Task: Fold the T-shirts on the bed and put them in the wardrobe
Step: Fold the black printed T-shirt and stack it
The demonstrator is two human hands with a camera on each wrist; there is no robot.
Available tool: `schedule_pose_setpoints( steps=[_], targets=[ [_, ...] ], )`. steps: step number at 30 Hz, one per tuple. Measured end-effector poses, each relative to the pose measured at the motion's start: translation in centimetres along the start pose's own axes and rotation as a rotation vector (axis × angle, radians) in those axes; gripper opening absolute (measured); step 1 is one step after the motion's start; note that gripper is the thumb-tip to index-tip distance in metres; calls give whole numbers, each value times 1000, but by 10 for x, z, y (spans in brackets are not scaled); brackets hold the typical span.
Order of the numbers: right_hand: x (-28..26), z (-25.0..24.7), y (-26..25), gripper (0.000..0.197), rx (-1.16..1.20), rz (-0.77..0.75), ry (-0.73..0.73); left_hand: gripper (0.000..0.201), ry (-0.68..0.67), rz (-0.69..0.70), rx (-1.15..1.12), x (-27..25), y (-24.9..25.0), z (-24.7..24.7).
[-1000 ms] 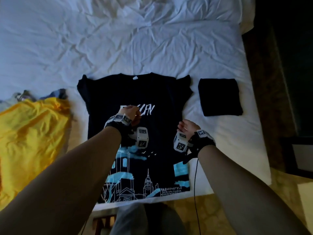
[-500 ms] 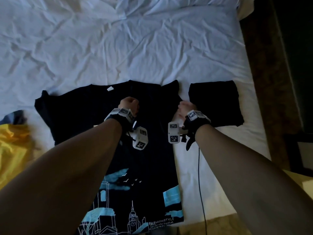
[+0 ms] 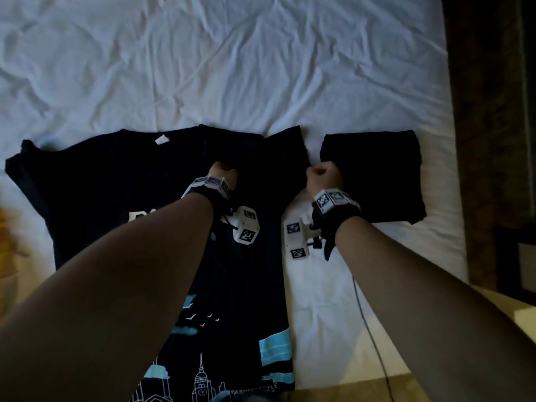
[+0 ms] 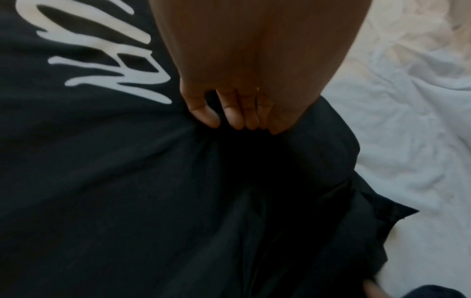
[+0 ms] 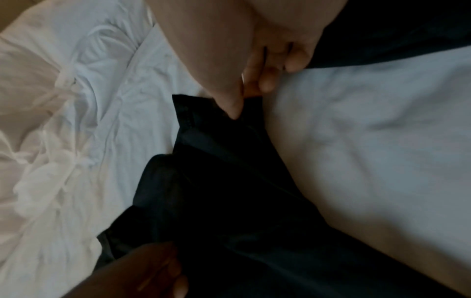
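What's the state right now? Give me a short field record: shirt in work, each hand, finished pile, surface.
shirt in work: black printed T-shirt, spread on bed, unfolded
left hand: grips shirt fabric near chest
right hand: pinches the right sleeve edge
finished pile: folded black T-shirt, right of the shirt
surface: white bedsheet, wrinkled

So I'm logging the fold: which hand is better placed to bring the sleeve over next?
Right hand, probably: it already pinches the printed T-shirt's sleeve edge beside the bedsheet. The left hand grips mid-chest, likely anchoring.
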State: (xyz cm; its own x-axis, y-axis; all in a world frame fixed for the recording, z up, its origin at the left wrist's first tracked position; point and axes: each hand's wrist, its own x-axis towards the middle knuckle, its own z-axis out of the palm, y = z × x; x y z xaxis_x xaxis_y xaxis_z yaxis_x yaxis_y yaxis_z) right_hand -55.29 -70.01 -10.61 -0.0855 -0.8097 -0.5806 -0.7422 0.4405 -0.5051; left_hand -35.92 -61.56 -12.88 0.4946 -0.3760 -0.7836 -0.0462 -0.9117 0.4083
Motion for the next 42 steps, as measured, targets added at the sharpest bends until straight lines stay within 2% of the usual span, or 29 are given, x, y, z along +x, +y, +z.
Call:
schedule_pose_setpoints(
  steps=[1,3,5,8,11,13,15,17,18,19,21,22,23,24,26,27,29,31,33,36,38,42],
  targets=[
    [-4,-5,3,11,121,6,53,12,12,-2,10,1,2,3],
    [-9,-13,9,4,302,-12,104,27,37,-19,38,2,5,7],
    [-10,-17,15,6,335,-21,41,39,57,-49,72,-2,10,9],
    [-6,-19,19,10,157,-28,-145,49,56,-76,93,-3,9,13],
    [0,-22,15,31,-101,-30,-346,56,46,-79,138,0,5,14],
    [4,-24,10,46,-282,-105,-379,57,42,-83,151,1,4,14],
    [8,-23,4,48,-355,-190,-318,56,45,-81,156,3,3,15],
    [9,-21,-4,41,-178,-223,-203,56,46,-77,155,5,2,16],
    [10,-20,-9,36,-27,-190,-174,56,50,-74,151,6,2,16],
    [10,-21,-15,31,119,-125,-196,56,51,-77,146,7,2,17],
    [13,-19,-21,25,319,95,-334,55,53,-77,135,7,3,17],
    [15,-18,-21,21,345,185,-423,55,57,-75,127,7,4,16],
    [18,-16,-18,21,303,207,-488,54,59,-76,117,6,6,15],
    [21,-13,-15,25,213,154,-507,53,57,-73,110,6,7,14],
    [23,-11,-14,20,113,1,-447,53,26,-76,113,7,9,10],
    [23,-13,-16,23,142,-43,-416,51,2,-72,114,7,9,8],
    [18,-19,-17,42,241,-74,-369,43,-18,-51,78,8,8,4],
    [18,-22,-8,52,300,-74,-323,34,-2,-17,43,7,7,1],
    [20,-28,3,53,341,-43,-310,30,-11,-6,24,6,5,0],
    [8,-39,5,46,432,101,-363,34,-42,-10,29,5,5,1],
    [4,-42,9,48,440,117,-407,40,-44,2,52,0,8,0],
    [0,-45,16,54,532,132,-362,44,-28,37,94,-1,7,3]
  ],
)
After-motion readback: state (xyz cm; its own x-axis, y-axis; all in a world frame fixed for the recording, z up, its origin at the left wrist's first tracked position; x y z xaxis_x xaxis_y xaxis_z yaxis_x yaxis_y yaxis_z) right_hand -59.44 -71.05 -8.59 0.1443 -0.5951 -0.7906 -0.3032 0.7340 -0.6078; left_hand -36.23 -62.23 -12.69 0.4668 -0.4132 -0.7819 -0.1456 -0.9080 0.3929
